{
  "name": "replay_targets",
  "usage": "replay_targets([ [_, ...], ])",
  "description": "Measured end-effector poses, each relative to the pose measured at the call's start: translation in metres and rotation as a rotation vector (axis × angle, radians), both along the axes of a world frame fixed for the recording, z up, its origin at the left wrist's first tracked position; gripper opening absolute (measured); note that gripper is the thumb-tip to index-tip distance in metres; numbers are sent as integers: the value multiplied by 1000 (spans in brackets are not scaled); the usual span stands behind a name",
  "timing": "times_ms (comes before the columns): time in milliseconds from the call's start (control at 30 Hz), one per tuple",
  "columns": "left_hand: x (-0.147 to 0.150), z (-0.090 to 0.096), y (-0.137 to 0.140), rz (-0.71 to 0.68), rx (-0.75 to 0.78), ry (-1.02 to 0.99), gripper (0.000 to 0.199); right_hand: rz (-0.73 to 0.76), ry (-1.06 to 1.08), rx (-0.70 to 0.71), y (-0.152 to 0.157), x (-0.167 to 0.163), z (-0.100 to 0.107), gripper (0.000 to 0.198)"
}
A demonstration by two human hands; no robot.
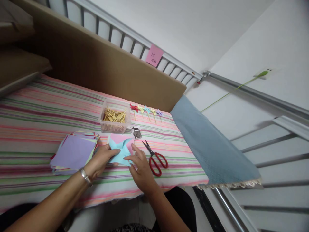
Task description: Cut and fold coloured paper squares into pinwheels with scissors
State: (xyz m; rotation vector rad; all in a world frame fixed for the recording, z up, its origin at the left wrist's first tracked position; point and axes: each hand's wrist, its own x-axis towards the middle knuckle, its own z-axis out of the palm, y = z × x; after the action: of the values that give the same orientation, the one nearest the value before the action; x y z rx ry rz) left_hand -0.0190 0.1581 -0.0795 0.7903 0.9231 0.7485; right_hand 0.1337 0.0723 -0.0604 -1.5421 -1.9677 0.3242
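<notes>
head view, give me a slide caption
Left hand and right hand handle a blue paper pinwheel over striped cloth, scissors nearby, five small pinwheels beyond.

Scissors (151, 153) right of pinwheel (123, 149)

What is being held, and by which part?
Blue paper: the left grip holds its left side; the right grip touches its right side, but whether it pinches is unclear.

On my feed, a striped cloth (21, 133) bears a stack of paper (72, 153) at left, scissors (154, 158) at right and pink paper (117, 138) between. Farther back I see a plastic box (112, 127), a small packet (136, 133) beside it, and five pinwheels (146, 109) in a row.
</notes>
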Motion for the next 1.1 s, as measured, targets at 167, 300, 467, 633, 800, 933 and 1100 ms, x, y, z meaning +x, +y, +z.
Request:
replay_targets([
  [167, 2, -11, 3, -60, 53, 16, 18, -62, 52, 9, 2, -1, 1, 13],
  [300, 4, -11, 2, -104, 103, -11, 10, -153, 140, -7, 6, -3, -1, 8],
  [467, 8, -14, -3, -129, 121, 14, 12, -286, 243, -45, 12, -10, -2, 6],
  [633, 10, -16, -6, -108, 174, -9, 12, -311, 187, -68, 14, -14, -5, 4],
  [800, 11, -16, -8, -96, 173, 1, 15, -256, 100, -6, 14, -15, -7, 10],
  [933, 11, -17, -8, -114, 166, -8, 15, -311, 110, -16, 15, -16, -6, 4],
  [1100, 10, -15, -9, -131, 121, -52, 13, -337, 131, -26, 16, -15, -7, 4],
])
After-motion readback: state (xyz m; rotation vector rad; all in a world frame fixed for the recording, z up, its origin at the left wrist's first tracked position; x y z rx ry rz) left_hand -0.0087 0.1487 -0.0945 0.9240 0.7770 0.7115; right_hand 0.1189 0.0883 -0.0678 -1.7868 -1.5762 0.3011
